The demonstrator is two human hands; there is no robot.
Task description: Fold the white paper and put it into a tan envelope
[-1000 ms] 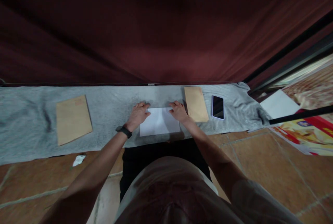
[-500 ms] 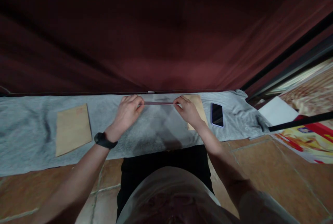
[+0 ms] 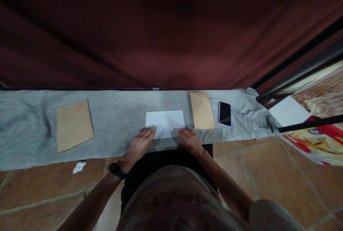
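Observation:
A white sheet of paper (image 3: 167, 120) lies face up in front of me on the grey cloth. My left hand (image 3: 143, 139) is at its near left corner, fingers together and closed on the edge. At the near right corner, my right hand (image 3: 189, 140) has its fingers closed on the paper in the same way. The thumbs are mostly hidden. Just right of the paper is a stack of brown envelopes (image 3: 203, 111). Farther off to the left, another brown envelope (image 3: 74, 125) lies slightly turned on the cloth.
The grey cloth (image 3: 118, 109) covers a long, narrow surface, backed by a dark red curtain (image 3: 171, 45). A smartphone (image 3: 224, 113) lies right of the envelope stack. On the tiled floor (image 3: 273, 166) are a white scrap (image 3: 79, 167) and a colourful printed box (image 3: 316, 143) beside a black bar.
Both hands have come down towards me with the paper. It was seen edge-on between them; now its white face shows flat. The whole envelope stack is uncovered.

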